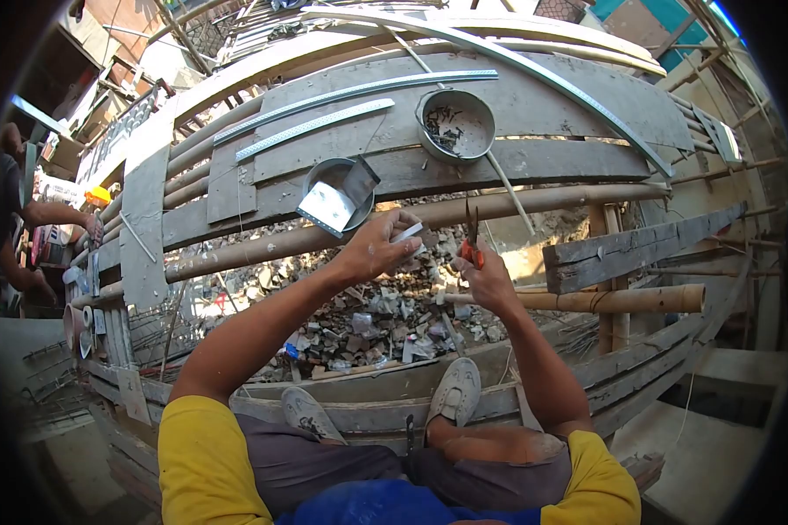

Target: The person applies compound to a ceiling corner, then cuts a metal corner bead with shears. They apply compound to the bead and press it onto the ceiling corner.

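Note:
My left hand point(378, 248) is closed around a small white strip point(407, 233), its fingers pinching it above the rubble. Red-handled scissors point(473, 227) are in my right hand point(490, 282), with the dark blades pointing up and slightly apart. The blades do not touch the strip. Just beyond my left hand sits a round grey bowl point(311, 179) with a shiny metal plate point(327, 206) and a dark flat piece point(359, 180) lying across it. A second grey pot point(457, 156), further back, contains small dark bits, perhaps nails or screws.
Perforated metal strips point(315, 128) and a long curved metal profile point(534, 70) lie on the grey planks point(534, 162). A bamboo pole point(271, 246) runs along the near edge, above broken rubble point(368, 324). Another person's arms point(57, 214) are at far left.

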